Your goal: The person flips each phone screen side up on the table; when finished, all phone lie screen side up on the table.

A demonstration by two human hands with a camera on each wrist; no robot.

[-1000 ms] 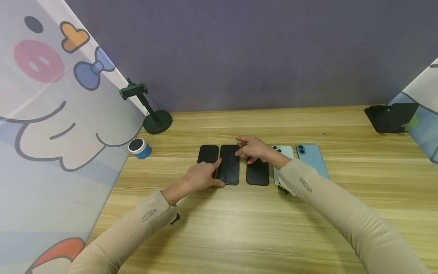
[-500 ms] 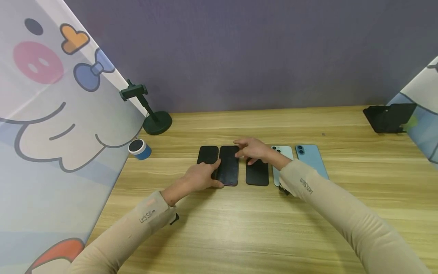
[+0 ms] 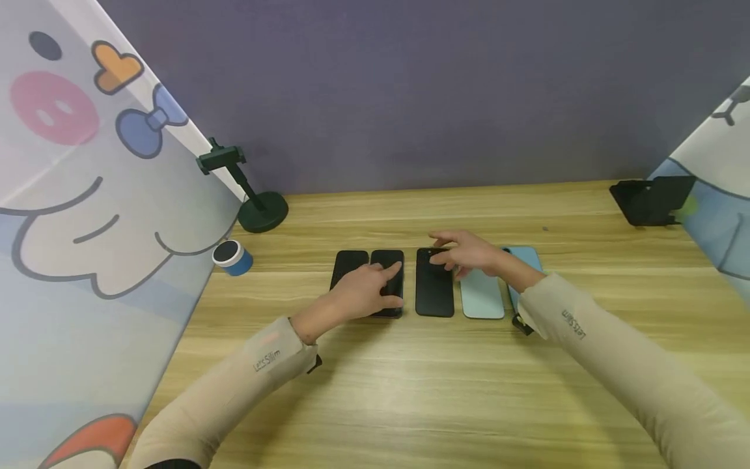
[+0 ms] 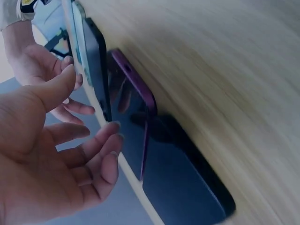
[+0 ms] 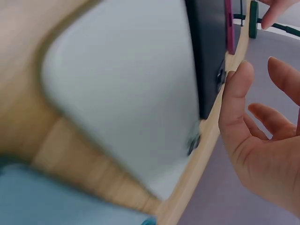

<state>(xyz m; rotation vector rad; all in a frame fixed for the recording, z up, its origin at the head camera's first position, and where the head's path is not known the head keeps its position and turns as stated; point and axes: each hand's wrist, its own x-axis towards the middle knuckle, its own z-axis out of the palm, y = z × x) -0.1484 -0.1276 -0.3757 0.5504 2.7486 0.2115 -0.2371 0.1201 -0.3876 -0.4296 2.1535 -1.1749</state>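
Five phones, or rather several, lie in a row on the wooden table. My left hand [image 3: 362, 291] hovers over the two leftmost, a black phone [image 3: 347, 262] and a dark phone [image 3: 383, 256] whose purple edge shows in the left wrist view. Its fingers are loosely bent with nothing between them. My right hand [image 3: 473, 253] is above the tops of a black phone [image 3: 434, 296], camera side up, and a pale mint phone [image 3: 483, 298]. Relaxed and apart, its fingers hold nothing. A blue phone [image 3: 530, 258] at the row's right end is partly hidden by the right wrist.
A dark green stand [image 3: 262, 212] with a round base is at the back left, behind a blue and white jar [image 3: 234, 258]. At the far right is a black folding stand [image 3: 653, 200]. A grey wall [image 3: 422, 98] borders the table's back edge.
My left hand has come off the left phones' edges and shifted right over the second. My right hand has moved right, uncovering the third phone's top. The head view has shifted slightly.
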